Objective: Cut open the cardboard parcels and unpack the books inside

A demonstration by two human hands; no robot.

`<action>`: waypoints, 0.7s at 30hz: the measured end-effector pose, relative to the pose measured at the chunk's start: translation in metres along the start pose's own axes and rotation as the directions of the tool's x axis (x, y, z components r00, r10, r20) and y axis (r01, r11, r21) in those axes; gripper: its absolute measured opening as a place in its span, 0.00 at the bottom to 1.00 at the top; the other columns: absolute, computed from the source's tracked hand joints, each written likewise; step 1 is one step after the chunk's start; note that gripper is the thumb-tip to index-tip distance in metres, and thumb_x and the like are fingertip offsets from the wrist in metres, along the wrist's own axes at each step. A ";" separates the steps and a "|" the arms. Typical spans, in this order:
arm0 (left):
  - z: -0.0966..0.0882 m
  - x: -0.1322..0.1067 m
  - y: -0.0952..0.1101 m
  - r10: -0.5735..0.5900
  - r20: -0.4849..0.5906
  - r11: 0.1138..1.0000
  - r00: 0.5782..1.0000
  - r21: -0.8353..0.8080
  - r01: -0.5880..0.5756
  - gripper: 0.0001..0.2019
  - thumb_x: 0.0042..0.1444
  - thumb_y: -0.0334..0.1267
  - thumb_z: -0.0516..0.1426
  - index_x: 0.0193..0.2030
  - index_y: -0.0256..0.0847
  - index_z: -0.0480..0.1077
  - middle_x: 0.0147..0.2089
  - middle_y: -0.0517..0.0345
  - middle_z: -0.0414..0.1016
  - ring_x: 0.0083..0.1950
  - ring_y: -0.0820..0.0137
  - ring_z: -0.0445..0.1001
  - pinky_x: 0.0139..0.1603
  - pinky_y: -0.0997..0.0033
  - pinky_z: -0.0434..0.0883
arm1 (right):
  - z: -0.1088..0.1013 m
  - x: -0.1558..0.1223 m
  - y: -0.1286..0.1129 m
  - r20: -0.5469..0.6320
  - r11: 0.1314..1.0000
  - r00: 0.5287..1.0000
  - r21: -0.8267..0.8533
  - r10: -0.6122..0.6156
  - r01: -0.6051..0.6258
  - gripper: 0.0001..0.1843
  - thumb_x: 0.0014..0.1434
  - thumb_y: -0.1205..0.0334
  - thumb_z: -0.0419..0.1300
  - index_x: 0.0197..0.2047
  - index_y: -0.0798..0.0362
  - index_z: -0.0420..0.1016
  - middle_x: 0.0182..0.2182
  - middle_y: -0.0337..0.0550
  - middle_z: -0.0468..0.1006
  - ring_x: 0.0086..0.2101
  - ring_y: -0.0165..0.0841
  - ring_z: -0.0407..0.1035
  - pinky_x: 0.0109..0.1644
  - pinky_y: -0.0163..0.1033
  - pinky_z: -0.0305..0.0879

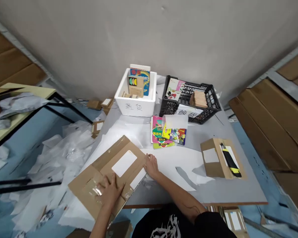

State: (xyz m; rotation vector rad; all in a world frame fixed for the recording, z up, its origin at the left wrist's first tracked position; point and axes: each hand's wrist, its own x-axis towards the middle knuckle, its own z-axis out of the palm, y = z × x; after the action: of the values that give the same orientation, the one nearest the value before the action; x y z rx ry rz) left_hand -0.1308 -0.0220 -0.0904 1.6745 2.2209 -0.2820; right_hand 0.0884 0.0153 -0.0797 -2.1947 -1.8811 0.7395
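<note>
A flattened cardboard box (101,165) with two white labels lies tilted across the left front of the table, over white paper. My left hand (110,191) rests on it with fingers spread, near a shiny strip of clear tape. At the box's right edge, my right hand (151,167) has its fingers curled around the cardboard by the label. Just beyond that hand are several colourful booklets (157,130), partly covered by a pale sheet. A small carton (211,165) stands at the right, with a black and yellow box cutter (230,160) on top.
At the back of the table (248,193) stand a white foam box (135,107) and a black plastic crate (169,107), both holding packs and wooden pieces. Crumpled white packing paper (72,155) covers the floor at left. Large cartons (270,122) line the right.
</note>
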 end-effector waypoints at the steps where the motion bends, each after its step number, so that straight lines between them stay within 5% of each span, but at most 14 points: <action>1: -0.002 0.002 0.000 -0.002 0.011 1.000 1.000 0.001 0.002 0.35 0.55 0.58 0.47 0.67 0.47 0.53 0.72 0.42 0.41 0.68 0.31 0.40 0.53 0.24 0.53 | -0.008 -0.006 0.004 -0.025 1.000 1.000 0.016 -0.004 0.005 0.31 0.55 0.65 0.59 0.62 0.53 0.61 0.54 0.54 0.68 0.53 0.43 0.62 0.56 0.47 0.59; 6: -0.022 0.012 0.005 0.032 0.022 0.996 0.999 0.086 -0.034 0.29 0.55 0.54 0.45 0.60 0.44 0.63 0.65 0.37 0.56 0.63 0.36 0.56 0.48 0.29 0.59 | -0.076 -0.056 0.057 -0.324 0.987 0.946 0.152 -0.007 0.060 0.23 0.59 0.68 0.53 0.58 0.52 0.67 0.51 0.50 0.70 0.50 0.38 0.65 0.55 0.45 0.63; 10: -0.047 0.011 0.040 0.171 0.041 0.977 0.984 0.120 -0.175 0.23 0.57 0.51 0.44 0.46 0.38 0.71 0.51 0.36 0.70 0.54 0.43 0.67 0.45 0.43 0.66 | -0.156 -0.112 0.146 -0.653 0.989 0.747 0.147 0.122 -0.033 0.21 0.62 0.65 0.49 0.57 0.50 0.67 0.49 0.52 0.70 0.49 0.40 0.65 0.53 0.48 0.64; 12: -0.057 0.001 0.081 0.351 0.068 0.935 0.934 0.037 -0.354 0.22 0.59 0.48 0.43 0.46 0.38 0.71 0.48 0.39 0.72 0.51 0.48 0.71 0.46 0.49 0.68 | -0.188 -0.135 0.196 -0.732 0.971 0.644 0.108 0.223 -0.213 0.21 0.62 0.62 0.50 0.57 0.53 0.67 0.49 0.55 0.68 0.50 0.43 0.63 0.54 0.51 0.63; 14: -0.062 -0.021 0.137 0.541 0.069 0.840 0.838 -0.088 -0.535 0.21 0.61 0.45 0.42 0.49 0.38 0.70 0.50 0.42 0.72 0.51 0.54 0.72 0.49 0.54 0.68 | -0.207 -0.148 0.238 -0.743 0.914 0.582 0.101 0.331 -0.392 0.23 0.61 0.61 0.49 0.58 0.58 0.66 0.50 0.59 0.67 0.52 0.46 0.62 0.53 0.52 0.62; 17: -0.060 -0.070 0.229 0.708 0.035 0.695 0.706 -0.217 -0.686 0.20 0.61 0.42 0.45 0.56 0.37 0.66 0.56 0.43 0.70 0.54 0.59 0.71 0.54 0.60 0.67 | -0.216 -0.150 0.278 -0.635 0.821 0.606 0.080 0.480 -0.566 0.25 0.60 0.61 0.50 0.59 0.62 0.64 0.51 0.62 0.66 0.52 0.48 0.61 0.53 0.51 0.61; 21: -0.045 -0.138 0.333 0.841 0.049 0.524 0.539 -0.325 -0.787 0.25 0.62 0.42 0.45 0.64 0.36 0.56 0.63 0.42 0.62 0.62 0.59 0.65 0.55 0.61 0.67 | -0.218 -0.137 0.297 -0.486 0.778 0.679 0.000 0.549 -0.629 0.26 0.60 0.62 0.52 0.61 0.61 0.62 0.52 0.62 0.67 0.51 0.47 0.62 0.54 0.49 0.57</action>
State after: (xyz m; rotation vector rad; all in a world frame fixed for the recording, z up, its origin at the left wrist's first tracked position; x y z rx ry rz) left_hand 0.2151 -0.0339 0.0202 2.1887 1.0288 0.1024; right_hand 0.4389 -0.1325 0.0187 -2.8031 -1.0136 0.0739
